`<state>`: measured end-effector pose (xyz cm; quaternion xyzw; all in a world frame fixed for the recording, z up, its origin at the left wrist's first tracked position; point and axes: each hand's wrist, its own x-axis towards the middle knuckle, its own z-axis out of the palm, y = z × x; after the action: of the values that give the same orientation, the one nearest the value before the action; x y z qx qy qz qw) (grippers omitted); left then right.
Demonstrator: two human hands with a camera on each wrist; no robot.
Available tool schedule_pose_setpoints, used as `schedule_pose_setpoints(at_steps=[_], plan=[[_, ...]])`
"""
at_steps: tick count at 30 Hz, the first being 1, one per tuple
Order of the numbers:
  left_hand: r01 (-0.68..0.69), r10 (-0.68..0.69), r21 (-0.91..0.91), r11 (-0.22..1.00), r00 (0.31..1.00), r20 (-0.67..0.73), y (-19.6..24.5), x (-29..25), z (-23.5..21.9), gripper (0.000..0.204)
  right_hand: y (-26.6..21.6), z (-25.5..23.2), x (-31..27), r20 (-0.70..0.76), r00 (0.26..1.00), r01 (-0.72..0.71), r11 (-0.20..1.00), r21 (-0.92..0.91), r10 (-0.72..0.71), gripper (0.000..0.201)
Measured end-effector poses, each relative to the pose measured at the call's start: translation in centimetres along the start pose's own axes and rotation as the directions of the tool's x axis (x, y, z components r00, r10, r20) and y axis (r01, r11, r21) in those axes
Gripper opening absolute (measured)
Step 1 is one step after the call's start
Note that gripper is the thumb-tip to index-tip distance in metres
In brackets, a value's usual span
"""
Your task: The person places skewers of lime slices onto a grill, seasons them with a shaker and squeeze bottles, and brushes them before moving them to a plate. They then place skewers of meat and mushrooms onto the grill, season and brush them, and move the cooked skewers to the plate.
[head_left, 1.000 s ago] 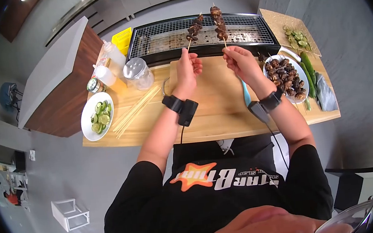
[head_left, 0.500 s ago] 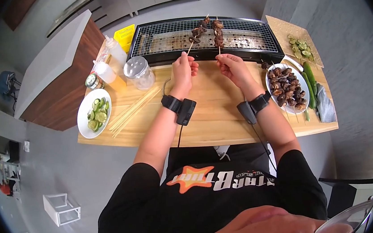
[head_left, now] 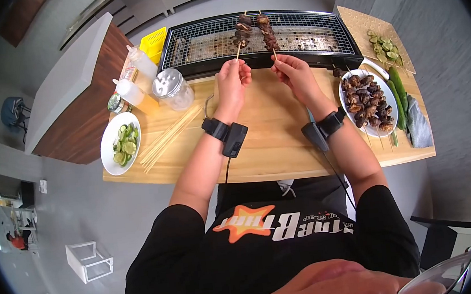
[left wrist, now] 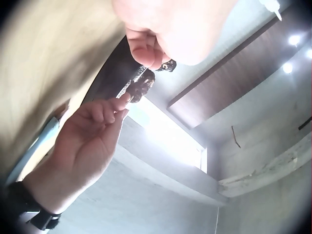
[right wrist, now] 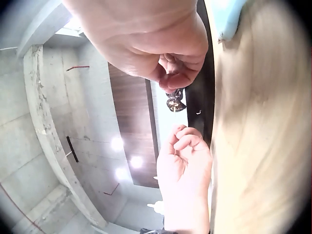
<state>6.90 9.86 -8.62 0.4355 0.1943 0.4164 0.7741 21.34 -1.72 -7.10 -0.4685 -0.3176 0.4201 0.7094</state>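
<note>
In the head view my left hand [head_left: 232, 88] pinches the bare stick end of a skewer of dark brown pieces [head_left: 242, 31]. My right hand [head_left: 299, 79] pinches the stick of a second such skewer [head_left: 266, 32], just to the right of the first. Both skewers lie over the wire rack of a long black grill [head_left: 196, 37], nearly side by side. Seen from the right wrist, the right hand [right wrist: 146, 39] has thumb and fingertips together, with the left hand [right wrist: 185, 175] beyond it.
A plate of dark skewers [head_left: 394, 118] and cucumbers [head_left: 397, 89] stand right. To the left are a bowl of green slices [head_left: 110, 164], thin sticks [head_left: 169, 136], a lidded jar [head_left: 173, 90] and squeeze bottles [head_left: 137, 94]. A wooden board [head_left: 269, 144] lies below the hands.
The tilted left skewer has swung more upright, and the right skewer's top now leans left, so their tops are closer together. Both hands keep their pinch. The head view has shifted slightly.
</note>
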Motion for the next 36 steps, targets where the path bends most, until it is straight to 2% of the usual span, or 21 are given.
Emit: schedule_pose_setpoints(at_steps=[4, 10, 14, 23, 28, 29, 31, 33, 36], plan=[[-0.010, 0.010, 0.009, 1.000, 1.000, -0.011, 0.0, -0.1, 0.2, 0.017, 0.3, -0.1, 0.2, 0.014, 1.000, -0.021, 0.999, 0.047, 0.020, 0.020], [0.062, -0.063, 0.045, 0.997, 0.998, 0.017, 0.0, -0.3, 0.2, 0.017, 0.7, -0.4, 0.6, 0.054, 0.996, -0.069, 0.994, 0.080, 0.065, 0.023], [0.051, -0.051, 0.035, 0.998, 0.999, -0.017, -0.4, -0.1, -0.2, 0.019, 0.6, -0.5, 0.7, 0.113, 0.989, -0.113, 0.986, 0.125, 0.099, 0.024], [0.106, -0.107, -0.016, 0.994, 0.993, -0.059, -0.4, -0.2, -0.1, 0.027, 0.7, -0.1, 0.5, 0.139, 0.983, -0.121, 0.992, 0.022, 0.117, 0.031], [0.156, -0.156, -0.008, 0.988, 0.987, -0.032, -0.6, -0.1, -0.2, 0.027, 0.5, 0.3, 0.6, 0.076, 0.991, -0.115, 0.993, 0.023, 0.113, 0.034], [0.202, -0.202, -0.001, 0.979, 0.979, 0.000, -0.7, -0.2, 0.0, 0.026, 0.4, 0.2, 0.4, 0.046, 0.993, -0.107, 0.994, 0.020, 0.105, 0.034], [0.306, -0.306, 0.015, 0.952, 0.949, 0.080, -0.7, -0.4, 0.2, 0.025, -0.6, 0.0, 0.0, 0.004, 0.999, -0.046, 0.984, -0.174, 0.047, 0.032], [0.279, -0.292, 0.105, 0.955, 0.945, 0.145, -0.6, -0.8, 0.4, 0.023, -2.3, 0.1, -0.6, -0.025, 0.998, 0.038, 0.935, -0.354, -0.050, 0.029], [0.246, -0.278, 0.175, 0.953, 0.940, 0.196, -0.4, -1.1, 0.6, 0.020, -5.8, -0.3, -3.3, 0.098, 0.981, 0.186, 0.659, -0.729, -0.168, 0.028]])
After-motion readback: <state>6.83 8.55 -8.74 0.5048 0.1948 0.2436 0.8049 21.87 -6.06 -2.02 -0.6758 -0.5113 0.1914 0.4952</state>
